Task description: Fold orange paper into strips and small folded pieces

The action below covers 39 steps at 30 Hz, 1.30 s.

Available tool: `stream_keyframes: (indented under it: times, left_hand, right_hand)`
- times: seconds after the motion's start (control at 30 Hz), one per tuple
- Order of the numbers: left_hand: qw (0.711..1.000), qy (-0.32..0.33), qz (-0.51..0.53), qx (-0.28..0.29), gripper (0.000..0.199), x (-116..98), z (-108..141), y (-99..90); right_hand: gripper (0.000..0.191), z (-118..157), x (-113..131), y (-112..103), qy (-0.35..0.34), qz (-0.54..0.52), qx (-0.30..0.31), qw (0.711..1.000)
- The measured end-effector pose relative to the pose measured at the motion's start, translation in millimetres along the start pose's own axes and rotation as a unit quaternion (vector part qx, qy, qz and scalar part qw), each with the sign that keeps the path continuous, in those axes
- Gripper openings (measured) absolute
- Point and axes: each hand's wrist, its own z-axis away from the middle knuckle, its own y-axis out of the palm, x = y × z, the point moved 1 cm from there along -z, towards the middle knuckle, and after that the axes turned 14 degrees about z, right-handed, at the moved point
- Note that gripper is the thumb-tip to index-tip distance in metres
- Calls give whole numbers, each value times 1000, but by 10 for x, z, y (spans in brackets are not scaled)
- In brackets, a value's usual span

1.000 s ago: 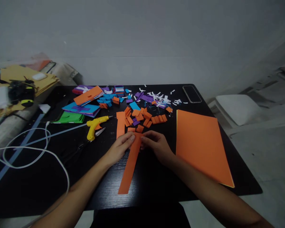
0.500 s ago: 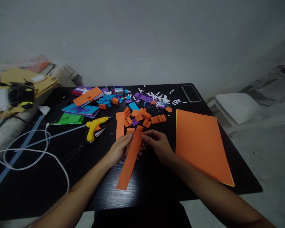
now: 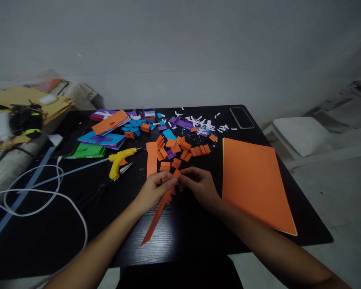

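My left hand (image 3: 154,189) and my right hand (image 3: 197,185) meet over the middle of the black table (image 3: 63,224). Both pinch the far end of a long orange paper strip (image 3: 157,214), which is lifted and turned on edge, its free end pointing down toward me. Just beyond my fingers lie several small folded orange pieces (image 3: 180,150) and another flat orange strip (image 3: 151,158).
A large orange sheet (image 3: 252,182) lies to the right. A yellow glue gun (image 3: 119,159), scissors and a white cable (image 3: 45,196) are on the left. Blue, purple and green paper stacks (image 3: 104,138) and scraps sit further back, with a phone (image 3: 242,118) at the far right corner.
The strip lay flat under my fingers a second ago. Now both hands have lifted its far end and twisted it on edge, so it looks narrower.
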Motion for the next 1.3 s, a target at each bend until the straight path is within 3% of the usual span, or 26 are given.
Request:
stream_keyframes:
  times: [0.5, 0.87, 1.3]
  left_hand:
    - [996, 55, -65, -35, 49, 7, 20, 23]
    - [994, 89, -43, -37, 35, -20, 54, 28]
    - [991, 114, -44, -62, 38, -13, 76, 30]
  right_hand:
    - [32, 5, 35, -24, -18, 29, 9, 999]
    - [27, 29, 28, -11, -19, 49, 21, 998]
    - [27, 36, 25, -32, -58, 47, 49, 996]
